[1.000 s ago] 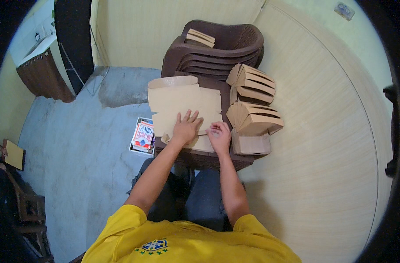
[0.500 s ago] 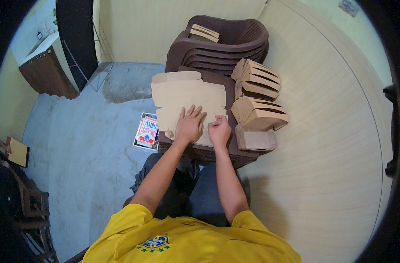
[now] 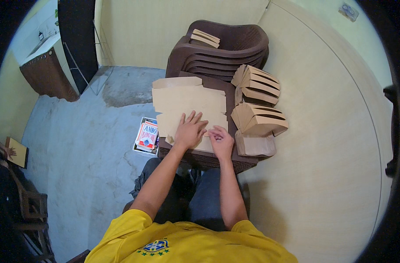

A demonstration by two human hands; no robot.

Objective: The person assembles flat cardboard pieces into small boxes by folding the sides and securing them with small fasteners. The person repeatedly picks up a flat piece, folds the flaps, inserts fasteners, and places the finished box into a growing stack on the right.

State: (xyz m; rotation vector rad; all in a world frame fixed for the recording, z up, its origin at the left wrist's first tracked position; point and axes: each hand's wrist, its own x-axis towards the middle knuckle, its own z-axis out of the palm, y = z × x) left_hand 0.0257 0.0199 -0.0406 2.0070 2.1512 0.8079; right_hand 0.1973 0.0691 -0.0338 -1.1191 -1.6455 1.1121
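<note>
A flat, unfolded tan cardboard box blank (image 3: 189, 103) lies on a dark brown wicker stool (image 3: 235, 164) in front of me. My left hand (image 3: 190, 130) presses flat on the near part of the cardboard, fingers spread. Just to its right, my right hand (image 3: 221, 141) pinches the cardboard's near edge with curled fingers. Both forearms reach up from the lower edge over my knees.
Folded cardboard boxes (image 3: 258, 120) lean in stacks on the stool's right side, more boxes (image 3: 256, 83) behind them. A stack of brown plastic chairs (image 3: 228, 52) stands beyond, with flat cardboard pieces (image 3: 205, 37) on its seat. A red and white printed packet (image 3: 147, 135) lies on the concrete floor at left.
The camera view has shifted slightly. My right hand has curled onto the cardboard's near edge, closer to my left hand, which stays pressed flat.
</note>
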